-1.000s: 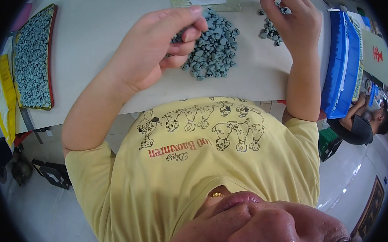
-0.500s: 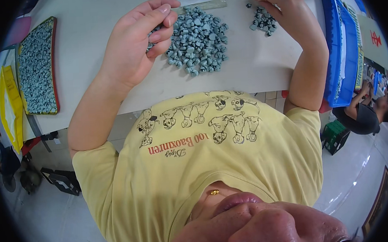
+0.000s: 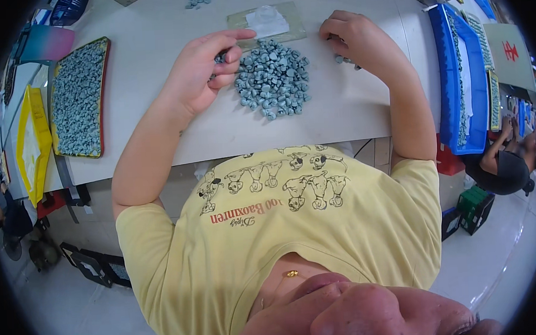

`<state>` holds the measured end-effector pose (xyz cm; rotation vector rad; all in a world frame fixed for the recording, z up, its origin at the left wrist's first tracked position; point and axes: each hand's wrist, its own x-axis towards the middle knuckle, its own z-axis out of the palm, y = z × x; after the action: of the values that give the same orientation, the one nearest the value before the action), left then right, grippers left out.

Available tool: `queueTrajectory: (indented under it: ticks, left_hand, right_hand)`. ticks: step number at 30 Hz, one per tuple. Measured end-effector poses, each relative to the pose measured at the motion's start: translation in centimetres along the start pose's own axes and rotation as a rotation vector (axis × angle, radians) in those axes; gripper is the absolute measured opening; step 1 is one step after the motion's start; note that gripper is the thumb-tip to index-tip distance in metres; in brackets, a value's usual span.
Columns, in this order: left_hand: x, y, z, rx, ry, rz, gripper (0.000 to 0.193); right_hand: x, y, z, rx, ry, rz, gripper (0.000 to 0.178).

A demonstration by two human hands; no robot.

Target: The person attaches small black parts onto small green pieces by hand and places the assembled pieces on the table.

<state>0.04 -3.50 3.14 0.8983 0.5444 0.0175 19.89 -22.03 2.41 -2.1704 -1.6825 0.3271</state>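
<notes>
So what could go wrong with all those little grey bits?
The pile of grey bits lies loose on the white table, so a nudge from the left hand might scatter some toward the front edge. The right hand covers a few bits; they could perhaps slip out and mix back into the pile.

Both bare forearms extend forward from short yellow sleeves. The left hand lies palm-down, index finger stretched straight, thumb tucked against the curled fingers. The right hand is knuckles-up, fingers curled under in a loose fist.
</notes>
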Motion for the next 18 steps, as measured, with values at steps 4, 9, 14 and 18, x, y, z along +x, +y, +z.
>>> queueTrajectory:
  ticks: [4, 9, 14, 18]
  left_hand:
    - [-0.6, 0.9, 1.2, 0.091, -0.018, -0.07, 0.034]
    - [-2.4, 2.9, 1.6, 0.14, -0.015, -0.098, 0.034]
    - [-5.9, 7.7, 0.7, 0.119, -0.061, -0.158, 0.028]
    - [-7.9, 9.6, -0.7, 0.089, -0.033, -0.123, 0.021]
  right_hand:
    - [0.2, -0.9, -1.0, -0.011, 0.009, -0.067, 0.015]
    - [0.8, -2.2, -2.5, 0.027, 0.049, -0.156, 0.015]
    - [3.3, -7.7, -5.9, 0.035, 0.057, -0.068, 0.019]
    - [5.5, -10.6, -5.9, 0.023, 0.117, -0.102, 0.02]
